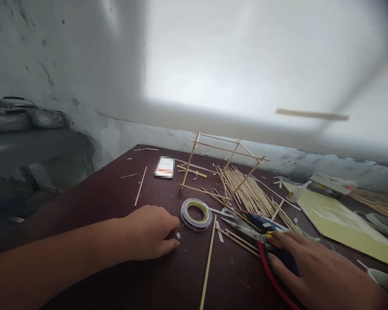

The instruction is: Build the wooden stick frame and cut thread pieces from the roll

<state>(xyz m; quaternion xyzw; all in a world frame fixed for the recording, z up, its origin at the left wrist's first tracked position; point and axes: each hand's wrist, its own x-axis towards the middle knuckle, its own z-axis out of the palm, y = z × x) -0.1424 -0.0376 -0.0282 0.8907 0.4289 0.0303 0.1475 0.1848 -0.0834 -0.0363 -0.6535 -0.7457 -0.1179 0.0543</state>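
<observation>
On a dark red table [116, 189], directions are read as on a clock face centred on the roll of tape [196, 225], which lies flat, with twelve at the wall. At one o'clock stands a frame of thin wooden sticks [226, 149], its corners joined. At two o'clock, just beside and partly behind the frame, lies a loose pile of sticks [247, 191]. Between eight and nine o'clock, the left hand [150, 232] rests near the tape; thumb and forefinger stand a narrow gap apart with nothing visible between them, and the other fingers are curled under. Between three and four o'clock lie the scissors [242, 230], silver blades parted and pointing toward the tape. Farther along the same direction, the right hand [310, 258] touches the handles; how firmly the fingers close cannot be told. A single stick [208, 262] runs between five and six o'clock, and a shorter stick [140, 186] lies near ten. Between ten and eleven o'clock lies a small white box [164, 167], its face blurred. Toward three o'clock are a glue bottle [296, 192] and a yellow sheet [310, 209]. Far off near ten, metal pots [51, 118] sit on a bench [51, 142].
</observation>
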